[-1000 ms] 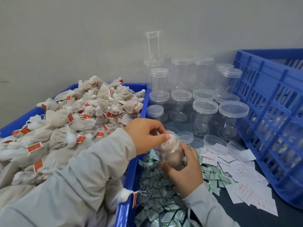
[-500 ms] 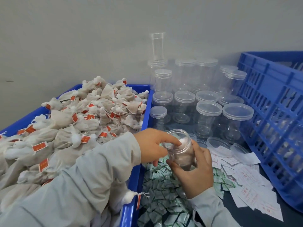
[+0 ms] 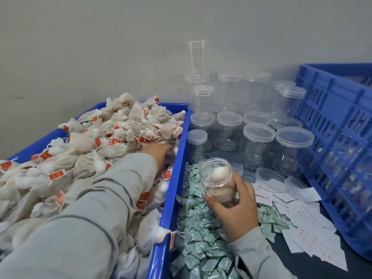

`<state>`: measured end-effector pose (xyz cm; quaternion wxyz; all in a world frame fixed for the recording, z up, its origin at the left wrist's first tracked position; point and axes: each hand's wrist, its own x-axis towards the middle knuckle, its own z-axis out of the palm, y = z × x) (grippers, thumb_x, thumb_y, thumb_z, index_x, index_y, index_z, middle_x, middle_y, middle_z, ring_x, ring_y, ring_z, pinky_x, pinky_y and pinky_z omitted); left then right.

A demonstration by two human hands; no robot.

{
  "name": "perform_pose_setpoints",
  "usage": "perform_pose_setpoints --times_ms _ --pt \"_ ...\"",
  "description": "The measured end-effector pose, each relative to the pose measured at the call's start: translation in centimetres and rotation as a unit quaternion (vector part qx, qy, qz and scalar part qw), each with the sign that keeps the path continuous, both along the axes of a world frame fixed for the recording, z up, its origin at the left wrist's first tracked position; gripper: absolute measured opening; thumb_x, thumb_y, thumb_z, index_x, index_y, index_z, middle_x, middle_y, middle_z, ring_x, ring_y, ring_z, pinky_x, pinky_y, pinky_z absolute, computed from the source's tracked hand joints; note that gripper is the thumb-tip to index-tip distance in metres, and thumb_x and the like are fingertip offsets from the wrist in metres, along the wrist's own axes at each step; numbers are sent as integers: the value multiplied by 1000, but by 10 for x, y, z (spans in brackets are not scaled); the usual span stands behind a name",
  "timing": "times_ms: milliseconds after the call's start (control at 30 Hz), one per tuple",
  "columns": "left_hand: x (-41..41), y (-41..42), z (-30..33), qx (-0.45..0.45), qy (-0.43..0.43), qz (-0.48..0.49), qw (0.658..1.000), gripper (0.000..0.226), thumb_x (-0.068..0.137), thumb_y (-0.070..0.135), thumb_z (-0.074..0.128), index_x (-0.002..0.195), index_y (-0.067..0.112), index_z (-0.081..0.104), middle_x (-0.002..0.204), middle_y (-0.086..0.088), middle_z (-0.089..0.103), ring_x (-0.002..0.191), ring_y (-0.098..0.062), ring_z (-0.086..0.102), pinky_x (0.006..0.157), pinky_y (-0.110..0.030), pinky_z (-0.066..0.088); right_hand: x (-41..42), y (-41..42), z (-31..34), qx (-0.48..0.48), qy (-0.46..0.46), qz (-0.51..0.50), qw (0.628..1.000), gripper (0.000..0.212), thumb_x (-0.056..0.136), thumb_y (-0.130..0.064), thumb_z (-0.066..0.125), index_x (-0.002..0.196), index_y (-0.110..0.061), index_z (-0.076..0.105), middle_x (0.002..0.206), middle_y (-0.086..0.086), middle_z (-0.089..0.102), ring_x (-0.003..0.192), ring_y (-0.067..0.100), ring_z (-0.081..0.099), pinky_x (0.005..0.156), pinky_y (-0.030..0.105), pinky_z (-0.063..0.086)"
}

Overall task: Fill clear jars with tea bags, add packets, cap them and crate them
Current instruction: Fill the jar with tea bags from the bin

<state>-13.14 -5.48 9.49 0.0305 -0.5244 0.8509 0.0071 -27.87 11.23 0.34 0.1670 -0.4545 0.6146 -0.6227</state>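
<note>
Now the left hand (image 3: pixel 159 152) is off the jar's mouth, where it was half a second ago, and lies reached into the heap of tea bags (image 3: pixel 112 137) in the blue tray (image 3: pixel 171 190). Its fingers are buried among the bags; cannot tell whether they hold one. The right hand (image 3: pixel 235 206) grips the open jar (image 3: pixel 218 181) as before, fingers wrapped round its lower wall, jar tilted toward the tray and held over the green-and-white packets (image 3: pixel 199 234). Tea bags show inside it.

Red tags on the tea bags carry pale print, too small to read. White paper slips (image 3: pixel 306 228) on the dark worktop (image 3: pixel 358 266) bear red print, also unreadable.

Capped empty jars (image 3: pixel 259 143) stand packed behind the held jar, loose lids (image 3: pixel 270 176) just in front of them. A blue crate (image 3: pixel 338 141) walls off the right side; the tray rim runs close on the jar's left. Bare worktop shows only at lower right.
</note>
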Motion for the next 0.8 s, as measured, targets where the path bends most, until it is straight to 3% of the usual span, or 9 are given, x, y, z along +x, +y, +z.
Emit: perform_pose_setpoints --times_ms 100,267,333,400,467,567,633,700,800 --pt "0 -9 -7 -7 -20 27 999 49 91 22 51 138 25 39 142 -4 36 125 -30 43 100 -37 38 1 -1 -1 -8 -1 12 1000 78 59 -20 87 128 -25 51 111 -8 44 103 -7 47 88 19 49" --pt "-1 -12 1 -31 -30 58 997 32 90 24 48 120 16 59 124 -10 49 113 -29 52 93 -35 42 -1 -3 -5 -12 -7 15 1000 75 60 -19 87 119 -37 46 110 -14 44 101 -15 45 80 3 44" --pt "3 -8 6 -76 17 69 995 28 95 26 43 112 15 61 117 -12 51 107 -29 52 88 -35 42 -2 -4 -5 -13 -7 10 1000 75 60 -18 87 118 -39 45 109 -17 44 100 -18 44 77 0 41" --pt "10 -2 13 -92 150 89 980 23 97 28 40 101 15 58 109 -13 54 93 -29 54 78 -35 41 -4 -4 -5 -13 -12 7 1000 74 60 -19 88 117 -41 45 108 -18 44 99 -20 44 79 3 40" --pt "14 6 24 -40 315 97 943 16 99 27 37 93 18 49 96 -11 60 75 -26 59 62 -31 44 -4 -5 -6 -10 -12 6 1000 74 59 -21 88 117 -41 47 108 -18 44 99 -20 44 81 7 41" --pt "8 24 40 145 562 100 808 14 100 19 38 97 17 51 80 -8 62 51 -14 63 43 -25 50 -4 -6 -7 1 -6 13 1000 76 59 -21 88 126 -28 52 109 -13 45 101 -19 43 80 5 41" --pt "-1 40 48 228 620 65 748 9 97 10 43 96 13 52 72 -11 60 41 -11 58 39 -22 48 -4 -7 -9 -3 0 20 1000 78 59 -19 88 128 -22 53 108 -12 46 99 -22 42 75 -2 38" --pt "-11 55 47 262 591 9 763 12 93 6 50 92 17 53 66 -8 61 40 -12 55 39 -21 47 -4 -6 -10 -5 9 25 1000 79 58 -20 88 129 -20 53 108 -14 45 98 -24 40 74 -4 36" --pt "-22 73 38 233 499 -64 832 14 91 9 54 86 22 52 57 -1 60 42 -12 57 43 -22 49 -4 -6 -10 -13 10 23 1000 77 58 -18 88 128 -19 55 108 -6 48 95 -23 41 73 -5 34"
